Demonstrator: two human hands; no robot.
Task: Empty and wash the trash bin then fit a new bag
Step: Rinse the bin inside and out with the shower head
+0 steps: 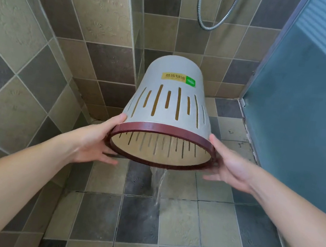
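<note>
A grey slotted trash bin (pixel 171 101) with a dark red rim (pixel 157 127) and a yellow-green label hangs upside down and tilted, its mouth facing me and the floor. My left hand (pixel 95 141) grips the rim's left side, thumb on top and fingers underneath. On the opposite side my right hand (pixel 227 165) grips the rim the same way. A stream of water (pixel 157 182) pours from the rim's lowest point onto the tiled floor (pixel 137 219). The bin's inside shows no bag and no trash.
I stand in a tiled shower corner. A glass partition (pixel 135 43) runs down behind the bin. A metal shower hose (pixel 212 22) loops on the back wall. A frosted blue door (pixel 307 121) closes off the right side.
</note>
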